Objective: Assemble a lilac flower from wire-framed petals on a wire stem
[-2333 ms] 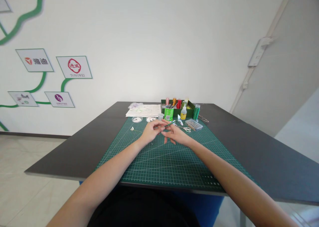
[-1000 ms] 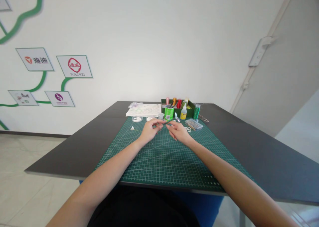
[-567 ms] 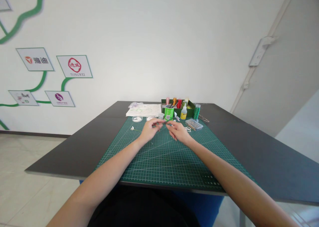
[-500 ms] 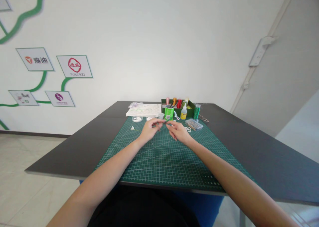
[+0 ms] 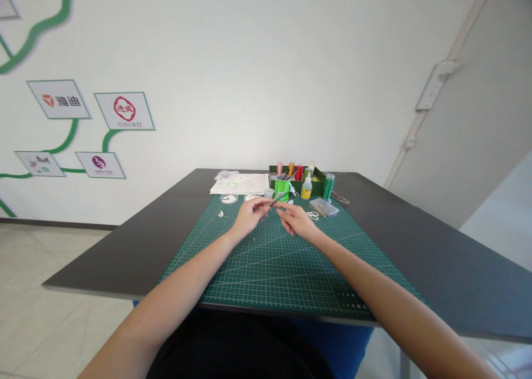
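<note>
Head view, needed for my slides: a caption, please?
Over a green gridded mat, the left hand holds a slender dark piece, the right hand close beside it.

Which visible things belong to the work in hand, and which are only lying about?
Seemingly in use:
thin dark strip, pinched in left hand; right hand alongside
green cutting mat underneath

Apparently not in use:
white-handled scissors
yellow-labelled bottle
green can
clear case

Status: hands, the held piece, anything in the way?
Left hand pinches thin dark strip. Right hand at it, grip unclear. Green can beyond, not between hands.
</note>
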Tool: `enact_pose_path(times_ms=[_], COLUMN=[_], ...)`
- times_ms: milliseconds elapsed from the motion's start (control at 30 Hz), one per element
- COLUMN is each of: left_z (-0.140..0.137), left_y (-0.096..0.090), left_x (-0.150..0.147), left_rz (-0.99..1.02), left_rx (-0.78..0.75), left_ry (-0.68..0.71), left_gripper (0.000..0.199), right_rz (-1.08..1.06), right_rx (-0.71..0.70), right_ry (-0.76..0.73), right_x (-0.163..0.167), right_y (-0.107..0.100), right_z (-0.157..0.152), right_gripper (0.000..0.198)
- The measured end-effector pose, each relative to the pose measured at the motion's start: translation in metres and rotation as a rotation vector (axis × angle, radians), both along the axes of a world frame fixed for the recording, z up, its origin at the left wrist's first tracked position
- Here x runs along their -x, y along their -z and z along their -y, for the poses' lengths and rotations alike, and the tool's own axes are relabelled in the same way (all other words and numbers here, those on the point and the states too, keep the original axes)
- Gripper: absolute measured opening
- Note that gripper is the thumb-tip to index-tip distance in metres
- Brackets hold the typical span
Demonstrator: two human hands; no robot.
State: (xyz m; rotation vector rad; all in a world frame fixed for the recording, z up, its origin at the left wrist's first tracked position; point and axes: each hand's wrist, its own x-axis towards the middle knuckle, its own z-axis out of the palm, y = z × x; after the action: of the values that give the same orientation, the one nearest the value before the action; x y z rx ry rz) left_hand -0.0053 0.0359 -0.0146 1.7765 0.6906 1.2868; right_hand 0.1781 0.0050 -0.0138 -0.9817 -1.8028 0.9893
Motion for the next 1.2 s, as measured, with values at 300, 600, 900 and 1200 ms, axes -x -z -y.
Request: enact_pose_path(times_ms=[300,600,900,1200], left_z=[0.000,0.002,0.006,0.009], left_y=[0.001,0.000,-0.005,-0.007], left_x=[0.001,0.002,0.006,0.009], left_rz=[-0.041,-0.099,-0.376,-0.510], left_rx=[-0.041,-0.038,-0.359,-0.472], left_ry=[-0.069,-0.120,-0.228,-0.176], left_gripper=[0.028,0.022,0.020,0.023], right_rz=[0.525,0.725,0.879,0.689], right_rx=[-0.446,-0.499,-0.524,-0.521], right_ry=[0.138,0.170,0.191,0.121], right_x=[-0.001,-0.004,-0.003,-0.006], right_y=[-0.003,-0.008,-0.015,-0.020], right_z=[0.007,0.012,0.017,0.019], right_gripper=[0.041,0.041,0.040,0.035])
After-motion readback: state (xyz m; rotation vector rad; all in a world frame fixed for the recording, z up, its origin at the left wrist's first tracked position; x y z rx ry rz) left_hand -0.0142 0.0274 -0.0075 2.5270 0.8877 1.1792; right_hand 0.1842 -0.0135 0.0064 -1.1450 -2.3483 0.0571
